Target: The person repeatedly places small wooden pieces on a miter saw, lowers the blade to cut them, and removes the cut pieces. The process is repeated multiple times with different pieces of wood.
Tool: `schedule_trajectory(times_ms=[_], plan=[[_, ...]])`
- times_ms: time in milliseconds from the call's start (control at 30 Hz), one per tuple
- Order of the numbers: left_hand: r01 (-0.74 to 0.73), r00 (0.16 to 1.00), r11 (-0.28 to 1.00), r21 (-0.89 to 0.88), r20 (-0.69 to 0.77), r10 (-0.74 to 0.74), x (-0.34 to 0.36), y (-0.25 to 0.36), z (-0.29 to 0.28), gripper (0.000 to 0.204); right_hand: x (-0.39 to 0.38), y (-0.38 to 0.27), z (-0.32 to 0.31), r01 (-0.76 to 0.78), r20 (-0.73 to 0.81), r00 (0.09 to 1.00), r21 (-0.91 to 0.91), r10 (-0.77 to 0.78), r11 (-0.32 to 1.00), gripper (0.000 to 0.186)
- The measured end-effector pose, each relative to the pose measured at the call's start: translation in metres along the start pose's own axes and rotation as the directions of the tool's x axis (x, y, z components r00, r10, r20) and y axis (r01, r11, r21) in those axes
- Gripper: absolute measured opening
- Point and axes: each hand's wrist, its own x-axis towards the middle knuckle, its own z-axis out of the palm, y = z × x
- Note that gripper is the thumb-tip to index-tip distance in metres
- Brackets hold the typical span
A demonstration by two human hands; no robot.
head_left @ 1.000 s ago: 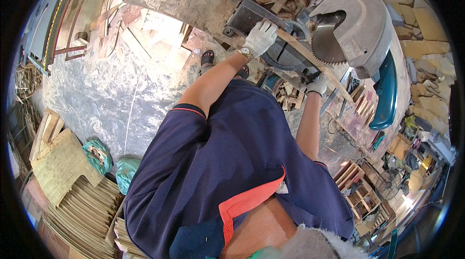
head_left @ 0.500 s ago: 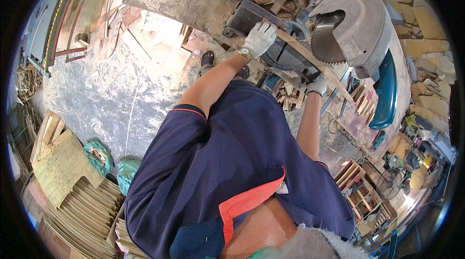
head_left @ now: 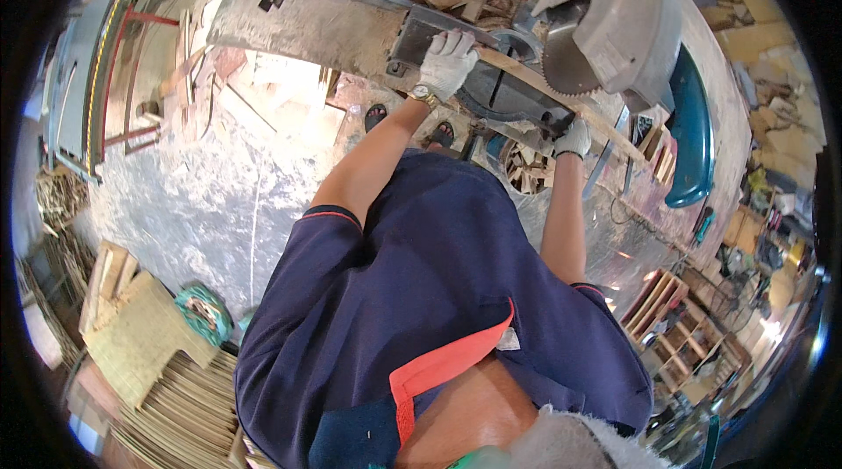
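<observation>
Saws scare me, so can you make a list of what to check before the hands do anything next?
1. Gloves on both hands: ok, left hand and right hand wear them.
2. Left hand at the wooden strip: ok.
3. Right hand's grip: cannot tell, its fingers are partly hidden.
4. Blue handle free of hands: ok.
5. Blade fully covered: not ok, teeth show outside the grey guard.
6. Blade stopped: cannot tell.

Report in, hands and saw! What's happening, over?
Left hand at wood strip, left end. Right hand beside its right half, grip unclear. Saw blade close by.
</observation>
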Motion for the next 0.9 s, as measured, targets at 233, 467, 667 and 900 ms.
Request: schedule_trajectory(times_ms=[233, 467, 667, 900], plan=[[-0.102, 0.993, 0.963, 0.248, -0.024, 0.112, 0.006, -0.011, 0.006, 0.025, -0.021, -0.003, 0.007, 0.036, -0.078, 0.996, 0.058, -0.031, 0.998, 0.016], [-0.112, 0.988, 0.993, 0.024, 0.106, 0.109, 0.015, -0.016, -0.011, 0.021, -0.020, -0.005, -0.001, 0.017, -0.075, 0.997, -0.107, -0.026, 0.994, 0.022], [-0.130, 0.978, 0.991, 0.025, 0.170, 0.124, 0.023, -0.019, -0.019, 0.015, -0.067, -0.053, -0.020, 0.514, 0.023, 0.847, -0.290, -0.531, 0.808, 0.020], [-0.153, 0.960, 0.985, -0.080, 0.223, 0.168, 0.037, -0.026, -0.027, 0.016, -0.242, -0.270, 0.035, 0.882, 0.507, 0.447, -0.113, -0.737, 0.457, 0.033]])
